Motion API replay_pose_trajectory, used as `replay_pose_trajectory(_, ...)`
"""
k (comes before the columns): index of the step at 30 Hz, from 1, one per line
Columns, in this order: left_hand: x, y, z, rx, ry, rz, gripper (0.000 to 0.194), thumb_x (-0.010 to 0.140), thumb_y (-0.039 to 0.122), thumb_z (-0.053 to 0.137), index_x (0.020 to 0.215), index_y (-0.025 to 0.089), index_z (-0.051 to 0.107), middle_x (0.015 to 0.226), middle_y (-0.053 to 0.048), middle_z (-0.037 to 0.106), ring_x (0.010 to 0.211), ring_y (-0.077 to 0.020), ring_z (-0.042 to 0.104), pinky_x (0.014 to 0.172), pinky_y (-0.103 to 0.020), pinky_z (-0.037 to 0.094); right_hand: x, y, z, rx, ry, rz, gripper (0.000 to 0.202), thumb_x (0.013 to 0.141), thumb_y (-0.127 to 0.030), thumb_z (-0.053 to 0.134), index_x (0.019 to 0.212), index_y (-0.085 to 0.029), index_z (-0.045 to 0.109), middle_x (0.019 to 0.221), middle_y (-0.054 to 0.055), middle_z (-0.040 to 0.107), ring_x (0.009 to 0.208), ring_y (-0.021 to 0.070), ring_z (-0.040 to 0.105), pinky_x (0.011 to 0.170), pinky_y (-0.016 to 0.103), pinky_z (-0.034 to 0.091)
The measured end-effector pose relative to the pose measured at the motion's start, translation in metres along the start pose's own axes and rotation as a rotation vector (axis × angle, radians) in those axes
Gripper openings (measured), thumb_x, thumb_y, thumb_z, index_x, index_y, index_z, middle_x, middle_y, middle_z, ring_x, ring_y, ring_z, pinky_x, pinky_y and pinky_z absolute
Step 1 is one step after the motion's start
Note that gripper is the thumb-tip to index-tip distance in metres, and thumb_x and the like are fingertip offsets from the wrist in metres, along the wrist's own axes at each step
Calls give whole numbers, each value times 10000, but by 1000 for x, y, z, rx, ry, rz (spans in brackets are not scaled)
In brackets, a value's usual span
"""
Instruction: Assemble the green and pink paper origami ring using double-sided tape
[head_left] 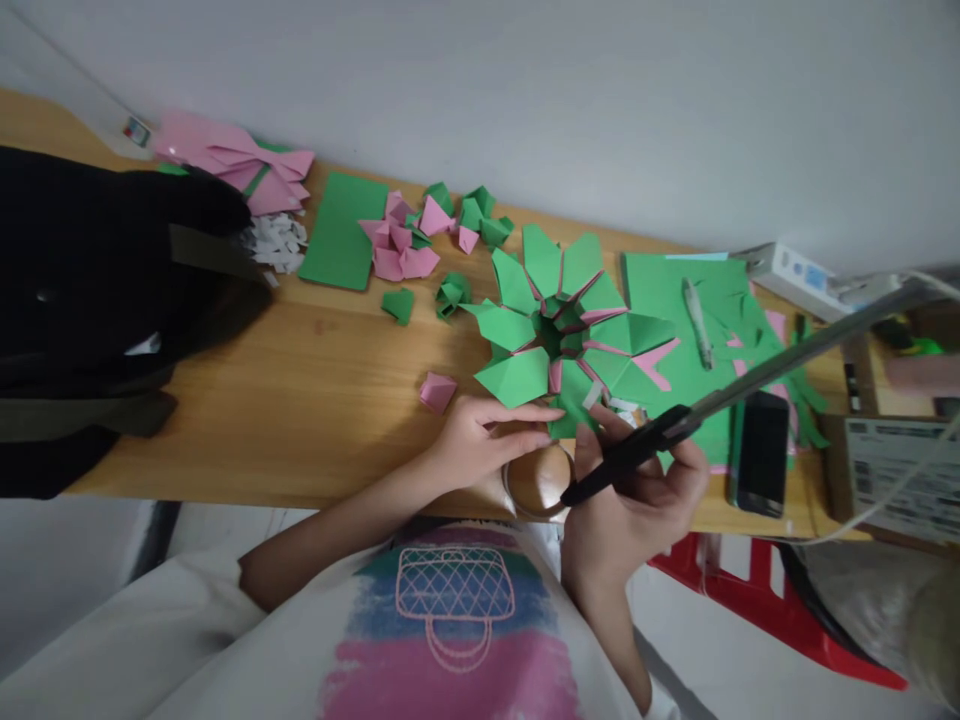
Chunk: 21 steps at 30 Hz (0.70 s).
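A folded-paper flower (pixel 551 325), green with pink edges between its petals, lies on the desk with a dark hollow centre. At its near side, my left hand (pixel 484 435) pinches the edge of a green petal (pixel 574 395) between thumb and fingers. My right hand (pixel 634 495) is closed at the same petal's right side, with a small white strip (pixel 592 394) at its fingertips. A long dark bar with a black end (pixel 626 455) crosses over my right hand and partly hides it; whether I hold it cannot be told. Just below the petal sits a round tape roll (pixel 538 480).
Folded pink pieces (pixel 397 240), green pieces (pixel 480 215) and a single pink piece (pixel 437 392) lie leftward. White scraps (pixel 277 243) adjoin a black bag (pixel 112 320). Rightward are a green sheet (pixel 652 285), a cutter (pixel 697 325), a phone (pixel 759 455) and a box (pixel 900 475).
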<state>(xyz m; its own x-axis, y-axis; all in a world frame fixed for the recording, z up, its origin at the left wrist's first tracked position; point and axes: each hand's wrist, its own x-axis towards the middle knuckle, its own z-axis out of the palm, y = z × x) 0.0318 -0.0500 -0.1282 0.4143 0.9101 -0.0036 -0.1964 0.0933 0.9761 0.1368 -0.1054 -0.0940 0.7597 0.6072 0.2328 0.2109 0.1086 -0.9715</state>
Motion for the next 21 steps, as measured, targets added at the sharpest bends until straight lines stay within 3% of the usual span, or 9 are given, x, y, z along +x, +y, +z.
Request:
replay_pose_trajectory(7, 1, 2, -2, -9, -13, -20, 223, 736, 165, 759, 947, 228, 797, 976, -50, 784, 933, -242, 754, 857, -334, 614, -1, -4, 0, -52, -56, 51, 493, 671, -99, 789, 1056, -245, 516, 913, 1, 780, 878, 179, 764, 666, 264, 600)
replay_pose_trajectory(16, 3, 1, -1, -87, -5, -23, 186, 731, 134, 751, 868, 247, 808, 889, -36, 796, 840, -215, 765, 836, -318, 621, -1, -4, 0, -75, -59, 61, 491, 670, -96, 787, 1065, -238, 532, 917, 6, 778, 885, 173, 763, 680, 242, 595)
replay_pose_trajectory(21, 5, 1, -1, -61, -6, -39, 78, 739, 234, 778, 811, 226, 807, 845, -40, 799, 819, -221, 757, 803, -323, 616, -2, -3, 1, -76, -55, 45, 506, 658, -79, 786, 1067, -233, 532, 927, 5, 776, 889, 178, 763, 680, 242, 588)
